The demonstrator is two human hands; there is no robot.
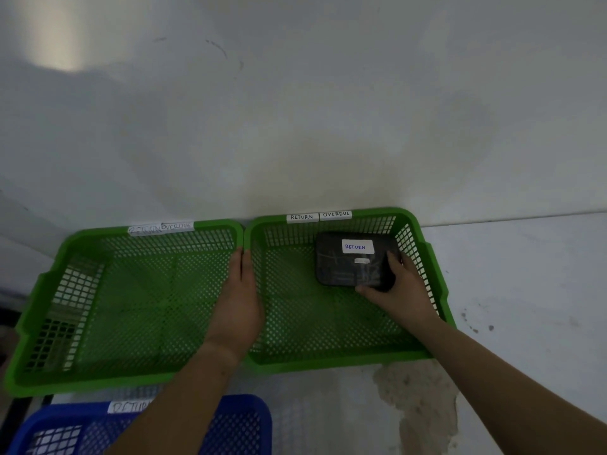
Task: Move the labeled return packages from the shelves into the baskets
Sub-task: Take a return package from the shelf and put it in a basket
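The package (353, 267) is gripped by the right hand (402, 292) and, seemingly, set into the green basket (328, 365), steadied by the flat left hand (241, 290).

1. White wall (295, 93), filling the upper half and meeting the floor along a straight line at the right.
2. Bright patch of light (62, 44) near the wall's top left corner, fading downward.
3. Thin, curved dark scuff marks (218, 47) high on the wall, right of the light patch.
4. Broad, faint yellowish stain (328, 165) low on the wall, near the middle.
5. Pale grey floor (525, 274) along the right side and bottom edge.
6. Rough tan patch (420, 399) with a ragged outline on the floor, near the bottom edge.
7. Cluster of dark specks (476, 323) on the floor, just up and right of the tan patch.
8. Black bar (18, 418) at the bottom left corner, too dim to identify.
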